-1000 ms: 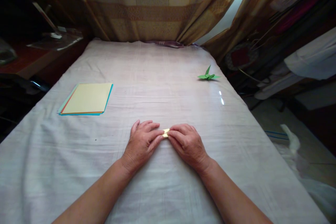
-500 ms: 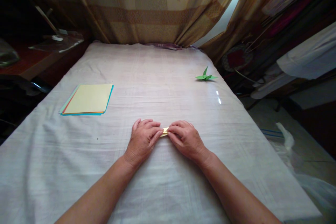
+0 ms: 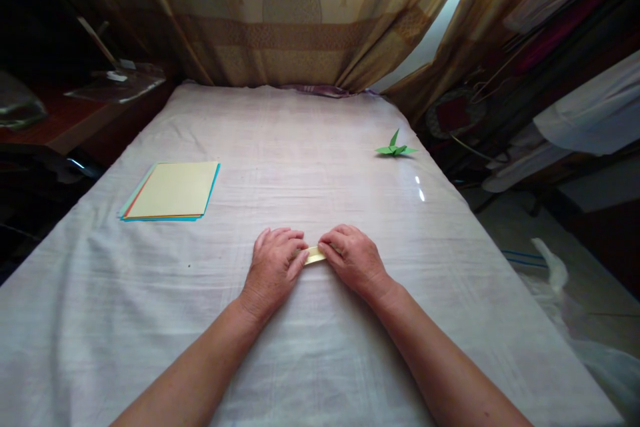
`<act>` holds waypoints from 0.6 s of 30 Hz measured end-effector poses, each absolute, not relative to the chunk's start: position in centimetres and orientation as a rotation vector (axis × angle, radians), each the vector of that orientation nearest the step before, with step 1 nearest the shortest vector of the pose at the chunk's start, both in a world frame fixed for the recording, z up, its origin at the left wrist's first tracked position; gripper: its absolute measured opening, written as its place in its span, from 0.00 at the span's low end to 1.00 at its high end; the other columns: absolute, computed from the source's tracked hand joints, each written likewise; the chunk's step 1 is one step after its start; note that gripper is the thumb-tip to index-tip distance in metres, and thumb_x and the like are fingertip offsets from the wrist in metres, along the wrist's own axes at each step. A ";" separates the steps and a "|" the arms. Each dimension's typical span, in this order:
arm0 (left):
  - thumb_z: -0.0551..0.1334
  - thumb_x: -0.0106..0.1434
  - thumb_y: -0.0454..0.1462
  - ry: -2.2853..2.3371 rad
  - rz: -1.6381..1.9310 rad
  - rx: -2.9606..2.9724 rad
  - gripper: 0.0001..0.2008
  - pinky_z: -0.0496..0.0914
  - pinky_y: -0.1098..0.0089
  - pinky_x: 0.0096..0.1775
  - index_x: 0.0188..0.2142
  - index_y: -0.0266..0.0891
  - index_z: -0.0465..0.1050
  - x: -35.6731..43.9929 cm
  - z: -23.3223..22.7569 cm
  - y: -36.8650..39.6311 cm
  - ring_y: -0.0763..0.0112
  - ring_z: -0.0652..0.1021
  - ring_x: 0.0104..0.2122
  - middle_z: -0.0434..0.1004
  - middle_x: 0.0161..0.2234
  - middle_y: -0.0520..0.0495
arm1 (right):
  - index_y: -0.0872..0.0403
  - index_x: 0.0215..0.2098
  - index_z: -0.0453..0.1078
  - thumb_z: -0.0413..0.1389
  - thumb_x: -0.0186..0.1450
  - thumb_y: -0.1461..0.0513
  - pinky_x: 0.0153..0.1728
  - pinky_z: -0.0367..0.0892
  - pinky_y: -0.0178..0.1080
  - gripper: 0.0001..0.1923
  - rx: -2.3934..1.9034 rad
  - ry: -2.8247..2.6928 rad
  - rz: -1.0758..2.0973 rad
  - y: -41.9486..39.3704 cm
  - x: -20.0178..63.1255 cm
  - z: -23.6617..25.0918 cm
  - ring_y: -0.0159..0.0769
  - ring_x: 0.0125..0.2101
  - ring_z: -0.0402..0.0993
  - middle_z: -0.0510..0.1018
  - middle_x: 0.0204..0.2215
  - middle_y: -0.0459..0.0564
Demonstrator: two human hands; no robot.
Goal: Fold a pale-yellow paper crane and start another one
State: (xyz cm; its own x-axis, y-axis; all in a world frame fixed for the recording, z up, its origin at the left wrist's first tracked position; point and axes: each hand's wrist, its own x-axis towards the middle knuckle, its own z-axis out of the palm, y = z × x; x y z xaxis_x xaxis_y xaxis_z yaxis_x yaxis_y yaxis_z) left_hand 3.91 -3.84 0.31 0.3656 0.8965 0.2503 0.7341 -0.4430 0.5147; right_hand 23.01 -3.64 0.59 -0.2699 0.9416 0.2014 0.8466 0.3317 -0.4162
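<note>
Head view: on the cloth-covered desk (image 3: 320, 347), well apart from both side edges, folded pale-yellow paper (image 3: 315, 255) lies between the left hand (image 3: 274, 263) and the right hand (image 3: 356, 261), the fingers of each pinched together on one end. A square colored-paper stack (image 3: 173, 190) lies toward the left edge; a green origami crane (image 3: 395, 149) rests near the right.

Left hand (image 3: 277, 263), right hand (image 3: 356, 260) pinching small folded yellow paper (image 3: 315, 255).
</note>
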 end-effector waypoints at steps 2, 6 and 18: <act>0.61 0.65 0.37 1.446 0.730 2.325 0.05 0.58 0.48 0.59 0.38 0.44 0.76 3.9 0.3 -3.9 0.59 0.74 0.52 0.78 0.48 0.47 | 0.51 0.34 0.75 0.57 0.66 0.62 0.38 0.64 0.37 0.05 -1.561 -2.205 0.310 -3.6 23.1 0.7 0.36 0.36 0.71 0.76 0.32 0.48; 0.62 0.65 0.36 1.442 0.724 2.341 0.05 0.58 0.48 0.59 0.39 0.45 0.77 3.7 0.2 -4.0 0.58 0.73 0.52 0.78 0.48 0.47 | 0.49 0.36 0.76 0.58 0.65 0.62 0.39 0.65 0.37 0.04 -1.475 -2.232 0.323 -3.8 23.5 0.7 0.36 0.37 0.71 0.76 0.34 0.48; 0.63 0.63 0.36 1.422 0.691 2.354 0.07 0.56 0.46 0.60 0.41 0.44 0.75 3.5 0.2 -4.2 0.57 0.72 0.53 0.77 0.50 0.46 | 0.52 0.34 0.71 0.57 0.65 0.64 0.42 0.64 0.40 0.02 -1.413 -2.209 0.371 -4.3 23.5 0.6 0.37 0.38 0.70 0.76 0.36 0.49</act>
State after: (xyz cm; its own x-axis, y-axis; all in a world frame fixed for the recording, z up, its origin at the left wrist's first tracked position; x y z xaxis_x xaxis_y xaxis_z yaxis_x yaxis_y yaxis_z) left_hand 3.46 -4.23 0.25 0.3924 0.8867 0.2443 0.7399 -0.4621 0.4889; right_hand 23.52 -4.26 0.55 -0.3454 0.9033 0.2546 0.7705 0.4278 -0.4726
